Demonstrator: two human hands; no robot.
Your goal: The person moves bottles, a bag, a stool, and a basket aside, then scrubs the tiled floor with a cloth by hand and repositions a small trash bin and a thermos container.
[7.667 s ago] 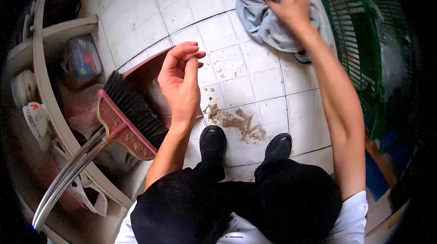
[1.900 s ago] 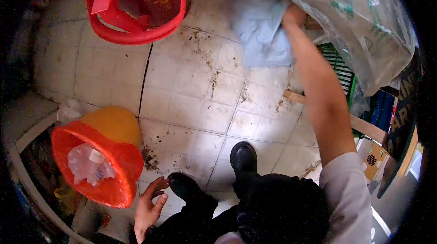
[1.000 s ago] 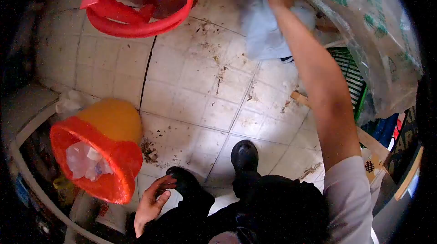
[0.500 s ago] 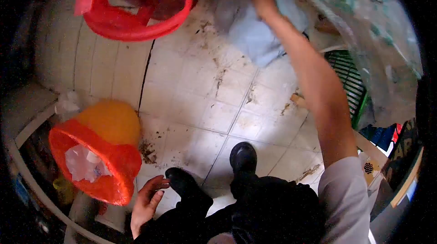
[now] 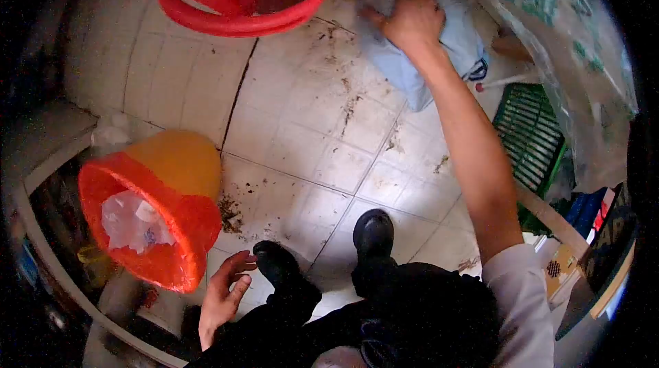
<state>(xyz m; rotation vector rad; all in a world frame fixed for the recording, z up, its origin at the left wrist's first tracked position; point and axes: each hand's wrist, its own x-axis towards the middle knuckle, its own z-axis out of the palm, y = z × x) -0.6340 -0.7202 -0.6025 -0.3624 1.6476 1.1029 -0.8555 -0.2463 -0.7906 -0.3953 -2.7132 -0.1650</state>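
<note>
My right hand [image 5: 415, 18] reaches to the far floor and lies on a crumpled light-blue cloth [image 5: 456, 42], pressing it down with fingers spread. Part of the cloth beyond the fingertips is blurred. Beside my left shoe, my left hand [image 5: 226, 292] hangs with loosely bent fingers apart, holding nothing. Dark dirt [image 5: 350, 110] streaks the pale tiled floor [image 5: 302, 141] just left of the cloth. A thicker patch of crumbs [image 5: 230, 215] lies near the orange-lined bin.
A yellow bin [image 5: 182, 162] with an orange liner [image 5: 154, 275] holds crumpled white plastic at the left. A red plastic stool [image 5: 240, 25] stands at the top. To the right are a green slatted crate [image 5: 528, 124] and hanging clear plastic sheeting [image 5: 583, 86]. My black shoes [image 5: 374, 231] are below.
The view has shifted a little, with the stool now higher and further right. My right hand has moved slightly down and right on the cloth, its fingers showing more plainly. My left hand stays low.
</note>
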